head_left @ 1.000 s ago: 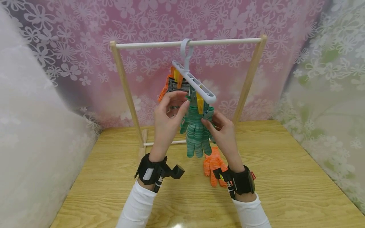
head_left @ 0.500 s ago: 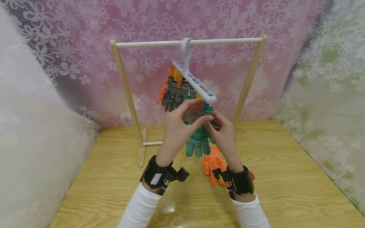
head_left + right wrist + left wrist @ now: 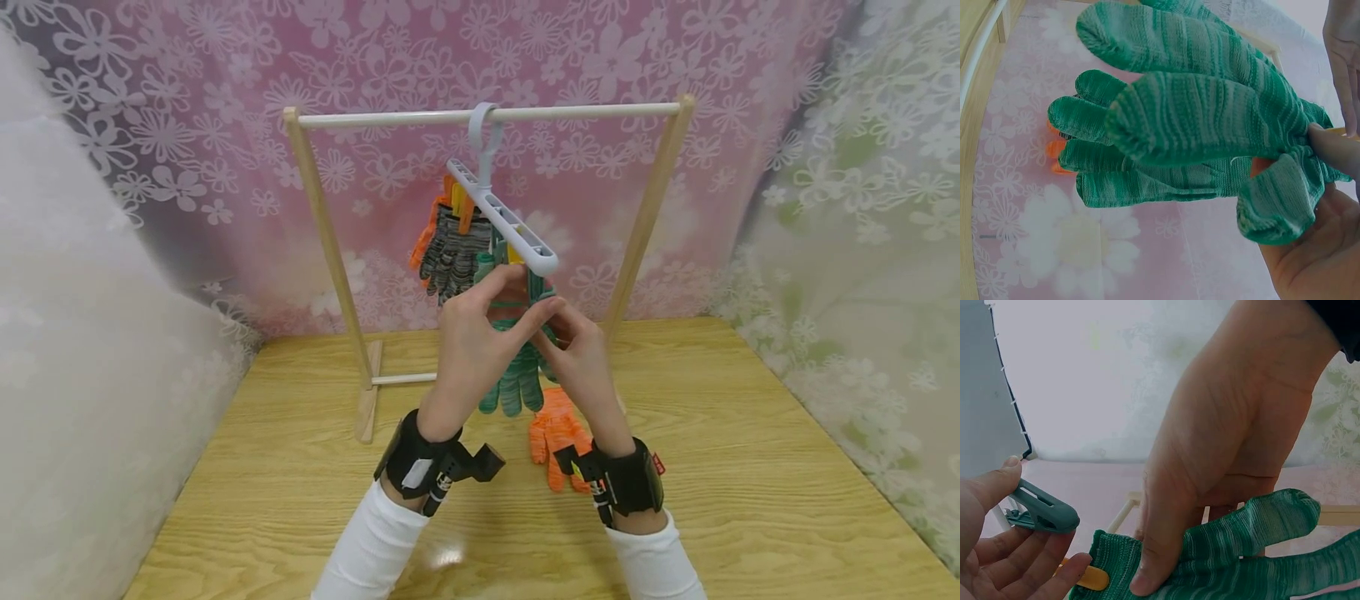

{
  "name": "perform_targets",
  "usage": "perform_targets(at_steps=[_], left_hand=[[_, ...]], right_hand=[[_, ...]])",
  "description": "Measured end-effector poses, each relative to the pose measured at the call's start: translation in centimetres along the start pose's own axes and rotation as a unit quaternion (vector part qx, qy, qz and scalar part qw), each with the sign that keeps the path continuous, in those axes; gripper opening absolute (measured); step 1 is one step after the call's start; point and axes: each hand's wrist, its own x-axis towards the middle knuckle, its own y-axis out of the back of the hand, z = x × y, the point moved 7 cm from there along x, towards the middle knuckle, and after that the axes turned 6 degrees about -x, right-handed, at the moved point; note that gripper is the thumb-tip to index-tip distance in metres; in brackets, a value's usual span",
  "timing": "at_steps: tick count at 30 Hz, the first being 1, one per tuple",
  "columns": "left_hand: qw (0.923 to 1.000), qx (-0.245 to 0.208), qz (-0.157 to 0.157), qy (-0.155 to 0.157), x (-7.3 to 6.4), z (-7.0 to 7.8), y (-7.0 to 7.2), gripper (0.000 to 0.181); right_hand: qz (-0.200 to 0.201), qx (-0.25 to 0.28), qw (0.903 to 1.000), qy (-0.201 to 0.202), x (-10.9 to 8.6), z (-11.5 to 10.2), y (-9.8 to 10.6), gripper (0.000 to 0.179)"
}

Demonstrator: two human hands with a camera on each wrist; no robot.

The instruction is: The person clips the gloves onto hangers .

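My left hand (image 3: pixel 476 342) pinches a teal clothespin (image 3: pixel 1047 509) between thumb and fingers, under the front end of a pale hanger (image 3: pixel 517 229). Close beside it, my right hand (image 3: pixel 588 358) grips a green striped knit glove (image 3: pixel 1191 115) near the cuff. Behind that one hangs another green glove (image 3: pixel 1097 169), its fingers pointing down in the head view. A yellow clothespin (image 3: pixel 1092 578) lies at a green cuff in the left wrist view. The hands partly hide both cuffs in the head view.
The hanger hooks over the white bar (image 3: pixel 390 120) of a wooden rack (image 3: pixel 330 242). At its far end a grey-black glove (image 3: pixel 453 250) and an orange one (image 3: pixel 423 242) hang from orange and yellow clothespins. Another orange glove (image 3: pixel 555 433) lies on the wooden table (image 3: pixel 300 500).
My left hand has moved right from beside the hanging green glove to the front teal clothespin and now pinches it. My right hand stays nearly in place with its glove.
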Motion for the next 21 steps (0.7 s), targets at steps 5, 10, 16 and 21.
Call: perform_targets(at_steps=[5, 10, 16, 21], left_hand=[[1.0, -0.002, -0.001, 0.003, 0.0, 0.0, 0.2, 0.031], [0.9999, -0.008, -0.006, 0.009, 0.0, -0.1, 0.2, 0.031], [0.9998, -0.006, -0.011, 0.014, -0.1, -0.1, 0.3, 0.032], [0.9997, 0.003, -0.016, 0.017, 0.0, -0.2, 0.4, 0.031]], right_hand=[[-0.027, -0.016, 0.999, 0.031, 0.0, 0.3, -0.1, 0.042], [-0.068, -0.011, 0.9971, 0.033, -0.2, 0.8, 0.1, 0.034], [-0.092, -0.007, 0.9955, 0.023, -0.5, 1.3, 0.4, 0.025], [-0.096, -0.011, 0.9948, 0.032, -0.9, 1.7, 0.5, 0.01]])
